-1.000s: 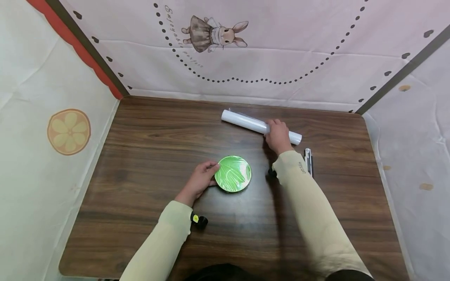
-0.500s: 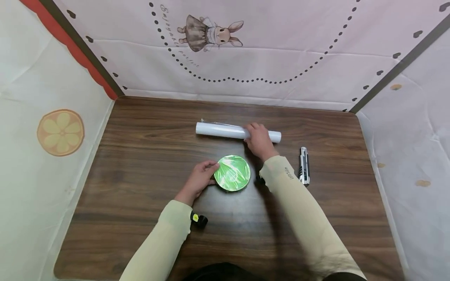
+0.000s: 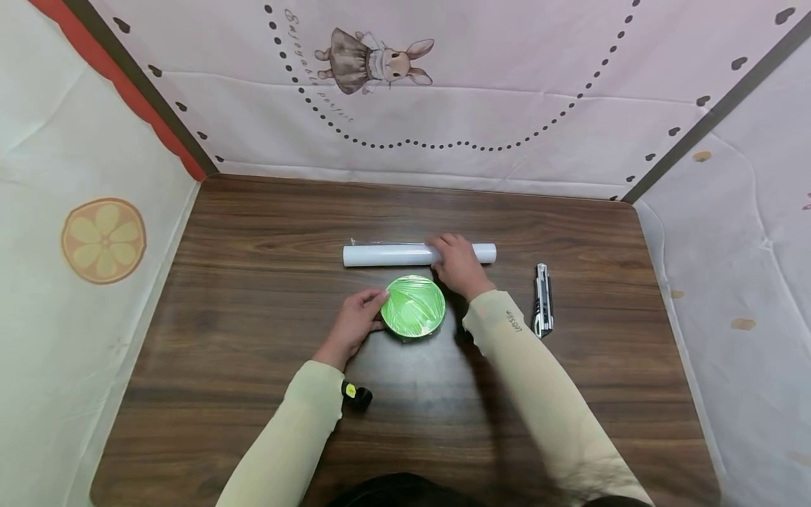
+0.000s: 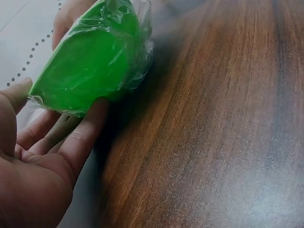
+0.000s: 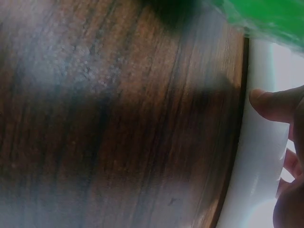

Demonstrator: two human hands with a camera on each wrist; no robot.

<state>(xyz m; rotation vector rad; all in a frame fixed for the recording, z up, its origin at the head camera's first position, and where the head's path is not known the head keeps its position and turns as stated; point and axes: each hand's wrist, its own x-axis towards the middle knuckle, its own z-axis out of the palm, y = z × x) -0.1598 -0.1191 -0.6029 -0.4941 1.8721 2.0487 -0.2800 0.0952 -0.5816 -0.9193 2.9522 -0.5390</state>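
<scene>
A green bowl wrapped over its top in clear plastic wrap is near the middle of the table. My left hand holds its left side, thumb at the rim and fingers underneath. In the left wrist view the wrapped bowl looks tilted, with crinkled film bunched around its side. Just behind the bowl is a white roll of plastic wrap, lying crosswise. Toward the roll's right end my right hand grips it. The thumb presses the near side of the roll in the right wrist view.
A utility knife lies on the brown wooden table, to the right of my right hand. Printed cloth walls enclose the table at the back and both sides. A small black camera is strapped to my left wrist.
My right hand has brought the roll leftward and nearer, turning it from slanted to level behind the bowl. The utility knife has come fully into sight. The left hand keeps its hold on the bowl.
</scene>
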